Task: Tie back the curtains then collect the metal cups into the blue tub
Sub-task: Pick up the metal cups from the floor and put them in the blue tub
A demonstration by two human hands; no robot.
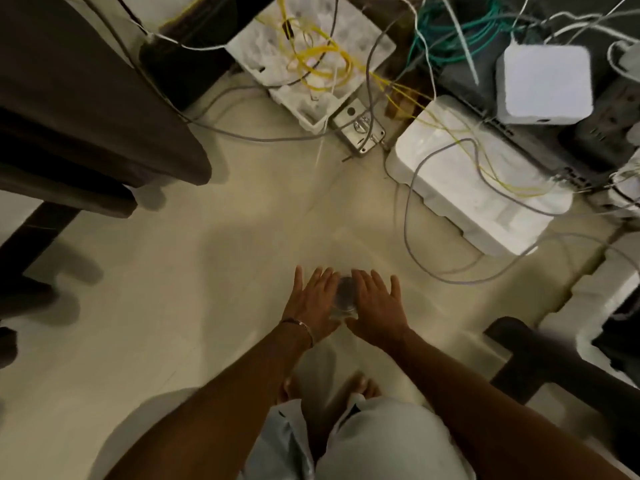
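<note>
A blurred metal cup sits between my two hands, above the pale floor. My left hand lies flat against its left side and my right hand flat against its right side, fingers straight and spread on both. The cup is carried between the palms. A dark brown curtain hangs at the upper left, its hem just above the floor. No blue tub is in view.
White foam packing blocks and a white box lie at the upper right amid tangled grey, yellow and green cables. A metal lock part lies on the floor. A dark furniture frame stands at right. My bare feet show below.
</note>
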